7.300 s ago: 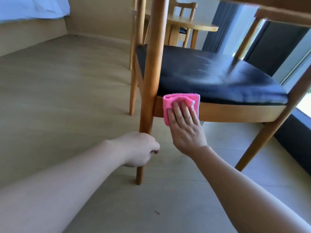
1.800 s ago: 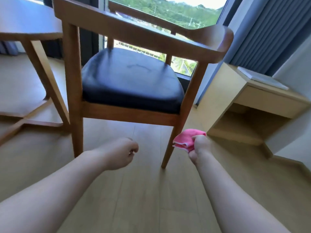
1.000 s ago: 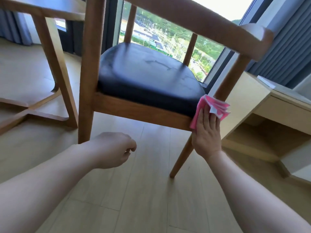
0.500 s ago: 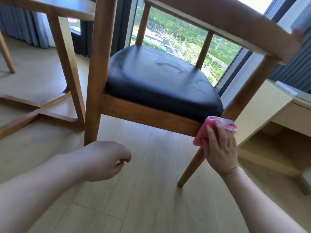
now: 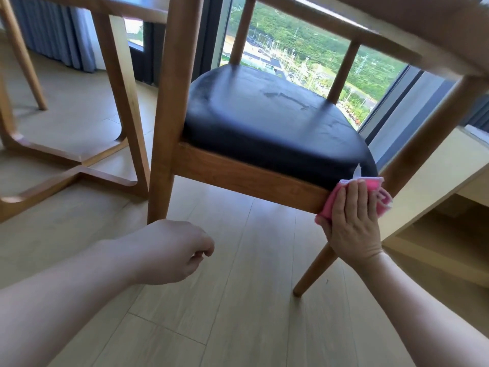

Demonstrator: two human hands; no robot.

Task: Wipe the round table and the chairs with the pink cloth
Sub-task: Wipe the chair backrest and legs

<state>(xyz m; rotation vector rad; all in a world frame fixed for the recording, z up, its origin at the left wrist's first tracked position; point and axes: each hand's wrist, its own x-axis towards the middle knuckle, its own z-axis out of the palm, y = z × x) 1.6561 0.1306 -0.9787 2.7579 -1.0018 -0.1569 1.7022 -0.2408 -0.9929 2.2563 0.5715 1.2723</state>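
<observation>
A wooden chair (image 5: 238, 178) with a black padded seat (image 5: 267, 123) fills the middle of the view, seen from low down. My right hand (image 5: 352, 223) presses the pink cloth (image 5: 373, 192) flat against the right end of the chair's wooden seat rail, beside its right leg. My left hand (image 5: 172, 250) hangs in a loose fist above the floor, in front of the chair's left leg, holding nothing. The round table (image 5: 124, 9) shows only as an edge and base at the upper left.
The table's curved wooden base (image 5: 79, 165) spreads over the floor at left. Another chair leg (image 5: 23, 54) stands at far left. A light wooden low cabinet (image 5: 434, 181) sits close on the right. A big window (image 5: 304, 56) and curtains are behind.
My right hand has slid the cloth down the chair's right corner to the end of the seat rail. The view has drawn closer. My left hand stays fisted.
</observation>
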